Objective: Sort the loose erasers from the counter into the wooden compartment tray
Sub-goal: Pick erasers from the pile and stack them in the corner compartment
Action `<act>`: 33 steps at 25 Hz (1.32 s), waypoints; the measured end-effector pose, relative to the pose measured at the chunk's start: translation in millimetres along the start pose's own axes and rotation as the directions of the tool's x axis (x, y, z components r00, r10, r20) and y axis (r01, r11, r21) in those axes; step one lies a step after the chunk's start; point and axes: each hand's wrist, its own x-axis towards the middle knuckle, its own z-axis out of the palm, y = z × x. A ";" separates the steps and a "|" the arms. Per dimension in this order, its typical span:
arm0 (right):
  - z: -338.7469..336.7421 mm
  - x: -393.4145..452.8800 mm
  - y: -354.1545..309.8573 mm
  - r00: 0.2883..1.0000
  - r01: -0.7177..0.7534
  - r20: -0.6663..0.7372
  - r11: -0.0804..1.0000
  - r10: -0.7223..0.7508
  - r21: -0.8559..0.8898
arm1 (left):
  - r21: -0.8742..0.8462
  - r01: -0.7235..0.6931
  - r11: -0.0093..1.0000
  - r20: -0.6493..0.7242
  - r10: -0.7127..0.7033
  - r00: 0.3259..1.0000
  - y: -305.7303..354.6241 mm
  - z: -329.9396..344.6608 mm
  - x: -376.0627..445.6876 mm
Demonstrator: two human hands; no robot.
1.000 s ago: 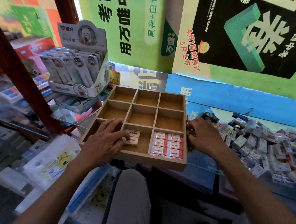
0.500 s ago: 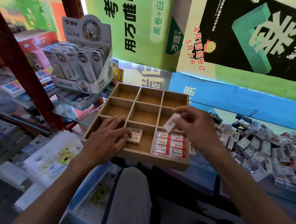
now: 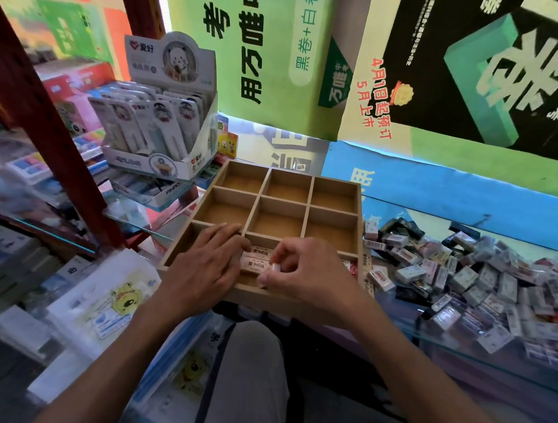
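Two erasers point(image 3: 254, 258) lie in the tray's point(image 3: 339, 182) near-middle compartment, while the loose pile point(image 3: 477, 277) waits at three o'clock on the desk. Your right hand's point(image 3: 312, 273) fingers pinch another small eraser; your left hand point(image 3: 206, 265) rests flat, fingers straight. They look light, firm, slick-wrapped: grip the long sides.

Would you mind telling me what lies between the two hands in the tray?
In the head view, two stacked erasers lie between the left hand and right hand, in the front-middle compartment of the tray.

Both hands over the wooden tray point(image 3: 338, 195): right hand point(image 3: 312, 273) pinching an eraser point(image 3: 273, 268), left hand point(image 3: 206, 265) alongside.
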 end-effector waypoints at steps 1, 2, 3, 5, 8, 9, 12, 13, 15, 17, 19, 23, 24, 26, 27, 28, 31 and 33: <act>2.5 0.3 0.8 1.000 0.027 -0.004 0.997 -0.028 -0.078 | 0.009 -0.001 1.000 0.004 0.001 1.000 0.0 -0.2 0.3; 6.2 0.4 0.9 0.998 0.059 -0.020 0.981 -0.064 -0.187 | 0.018 0.001 1.000 0.013 -0.001 1.000 0.1 -0.4 0.5; 9.7 -0.1 -0.3 0.993 0.091 -0.043 0.952 -0.108 -0.293 | 0.026 0.004 1.000 0.024 -0.005 1.000 0.5 -0.6 0.6; 12.9 -2.2 -2.5 0.982 0.139 -0.056 0.891 -0.180 -0.433 | 0.031 0.009 0.999 0.041 -0.010 0.999 1.6 -1.5 0.5; 11.5 -13.2 2.3 0.971 0.181 -0.043 0.839 -0.235 -0.514 | 0.038 0.019 0.999 0.041 -0.020 0.999 2.3 -1.5 -0.3; 10.5 -17.4 5.7 0.967 0.195 -0.042 0.836 -0.251 -0.512 | 0.042 0.023 0.999 0.038 -0.024 0.999 2.4 -1.3 -0.2; 9.3 -26.9 16.3 0.956 0.255 0.014 0.808 -0.293 -0.532 | 0.053 0.019 0.998 0.031 -0.021 0.999 1.9 0.1 0.0; 9.8 -27.6 18.6 0.955 0.271 0.046 0.792 -0.294 -0.548 | 0.054 0.016 0.998 0.028 -0.018 0.999 1.6 0.5 0.0; 11.2 -26.2 20.4 0.954 0.282 0.078 0.774 -0.291 -0.566 | 0.052 0.011 0.999 0.022 -0.012 1.000 1.3 0.7 -0.2; 12.9 -24.2 17.8 0.954 0.287 0.096 0.764 -0.285 -0.579 | 0.053 0.007 0.999 0.016 -0.008 1.000 1.1 1.1 -0.1; 14.9 -22.4 13.4 0.950 0.301 0.117 0.753 -0.288 -0.585 | 0.055 0.008 0.998 0.012 -0.009 1.000 1.3 1.1 0.2; 22.1 -21.4 4.6 0.953 0.301 0.150 0.778 -0.263 -0.552 | 0.037 0.016 0.999 0.023 -0.017 1.000 1.8 1.0 0.3; 24.3 -20.8 3.3 0.957 0.292 0.157 0.797 -0.246 -0.529 | 0.031 0.018 0.999 0.022 -0.018 1.000 1.6 0.9 0.2; 25.3 -20.1 1.8 0.955 0.295 0.161 0.820 -0.247 -0.490 | 0.022 0.021 1.000 0.023 -0.021 1.000 2.1 0.7 -0.2; 24.4 -20.0 2.1 0.953 0.301 0.127 0.828 -0.274 -0.473 | 0.018 0.023 1.000 0.026 -0.023 0.999 2.2 0.6 -0.3; 21.7 -20.3 3.9 0.950 0.294 0.041 0.844 -0.309 -0.448 | 0.015 0.025 1.000 0.028 -0.025 0.999 2.2 0.2 -0.3; -3.0 -19.4 26.6 0.867 0.115 -0.445 0.960 -0.223 -0.257 | 0.015 0.030 0.999 0.036 -0.031 0.999 2.8 -0.9 -0.7; -28.9 -24.9 57.4 0.820 -0.061 -0.569 0.980 -0.057 -0.187 | 0.019 0.031 0.999 0.041 -0.032 0.999 3.4 -1.3 -1.4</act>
